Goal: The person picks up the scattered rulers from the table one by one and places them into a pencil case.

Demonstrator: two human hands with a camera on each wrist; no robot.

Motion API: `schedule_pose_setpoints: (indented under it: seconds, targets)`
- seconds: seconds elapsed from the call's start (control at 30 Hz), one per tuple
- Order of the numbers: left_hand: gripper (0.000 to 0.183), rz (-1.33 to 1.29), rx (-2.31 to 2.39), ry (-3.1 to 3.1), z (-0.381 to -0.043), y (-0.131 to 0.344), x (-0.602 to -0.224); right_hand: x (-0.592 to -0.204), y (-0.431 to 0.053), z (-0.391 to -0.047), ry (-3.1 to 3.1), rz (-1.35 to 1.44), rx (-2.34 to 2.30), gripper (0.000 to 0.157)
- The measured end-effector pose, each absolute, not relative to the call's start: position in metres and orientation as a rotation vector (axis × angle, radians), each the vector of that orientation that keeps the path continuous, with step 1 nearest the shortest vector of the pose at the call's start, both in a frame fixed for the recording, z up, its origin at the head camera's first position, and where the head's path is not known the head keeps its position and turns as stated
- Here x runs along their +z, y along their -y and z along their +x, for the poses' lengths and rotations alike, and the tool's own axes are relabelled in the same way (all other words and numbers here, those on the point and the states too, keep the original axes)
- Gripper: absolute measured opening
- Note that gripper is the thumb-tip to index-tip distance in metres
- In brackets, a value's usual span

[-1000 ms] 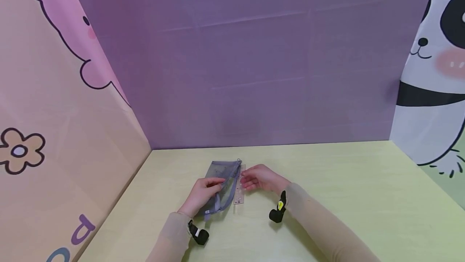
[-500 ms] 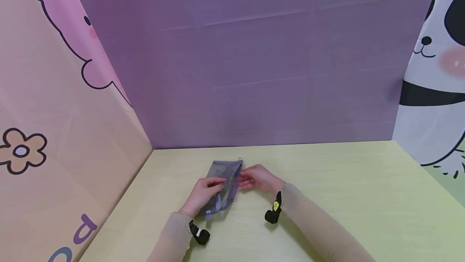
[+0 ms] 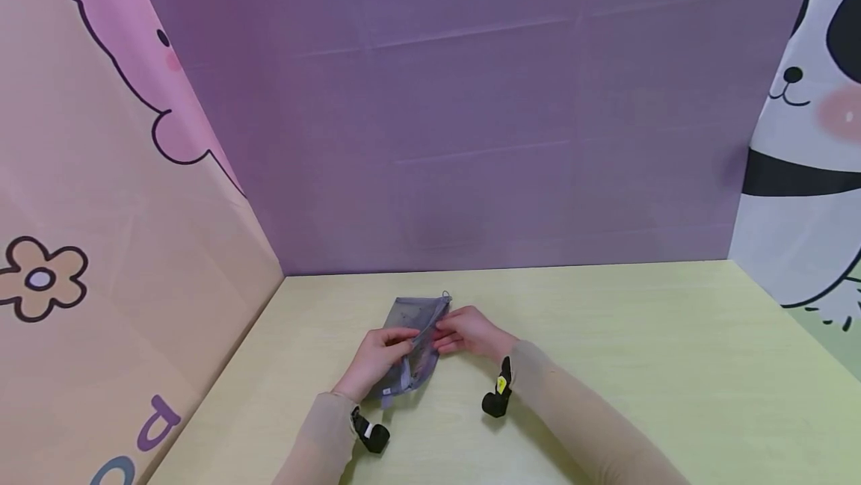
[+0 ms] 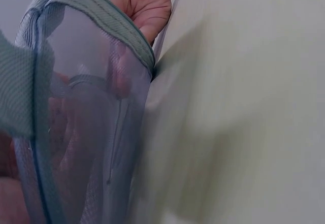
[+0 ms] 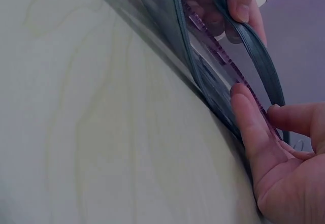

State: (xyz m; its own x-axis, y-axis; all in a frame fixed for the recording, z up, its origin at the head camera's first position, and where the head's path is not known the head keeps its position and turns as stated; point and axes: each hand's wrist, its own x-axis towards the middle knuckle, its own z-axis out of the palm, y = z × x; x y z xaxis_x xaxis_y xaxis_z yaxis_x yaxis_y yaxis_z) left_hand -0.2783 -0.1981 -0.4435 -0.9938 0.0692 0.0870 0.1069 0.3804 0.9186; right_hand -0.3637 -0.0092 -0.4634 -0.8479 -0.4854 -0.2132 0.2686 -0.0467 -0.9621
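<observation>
A greyish-purple mesh zip pouch [image 3: 413,313] lies on the table with its opening facing right. My left hand [image 3: 378,354] pinches the upper edge of that opening between thumb and fingers. A clear ruler with pinkish-purple markings [image 5: 221,51] reaches into the pouch between the two zip edges. My right hand [image 3: 471,332] pinches its outer end, the fingertips at the mouth. Through the mesh in the left wrist view, the pouch [image 4: 91,132] shows blurred shapes behind it. Most of the ruler is hidden from the head view.
The pale wood-grain table [image 3: 605,365] spreads right of the pouch and in front of it. A purple backdrop [image 3: 430,111] rises along the far edge, with printed cartoon panels at both sides. Each wrist wears a small black camera [image 3: 496,403].
My right hand has moved left with the ruler, which has slid from beside the pouch into its opening. My left hand keeps its hold on the pouch edge.
</observation>
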Motion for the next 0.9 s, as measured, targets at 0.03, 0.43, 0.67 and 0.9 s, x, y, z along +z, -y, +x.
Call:
schedule_pose_setpoints:
  seconds: [0.03, 0.43, 0.67, 0.9]
  targets:
    - [0.027, -0.163, -1.726, 2.579, -0.279, 0.198, -0.443, -0.463, 0.01, -0.363, -1.732, -0.237, -1.939, 0.021]
    - [0.028, -0.196, -1.748, 2.564, -0.278, 0.199, -0.443, -0.457, 0.019, -0.352, -1.845, -0.303, -1.871, 0.018]
    - [0.027, -0.194, -1.733, 2.58, -0.28, 0.199, -0.445, -0.455, 0.019, -0.351, -1.902, -0.318, -1.825, 0.018]
    - [0.026, -0.211, -1.726, 2.581, -0.281, 0.2, -0.447, -0.46, 0.021, -0.358, -1.976, -0.291, -1.797, 0.018]
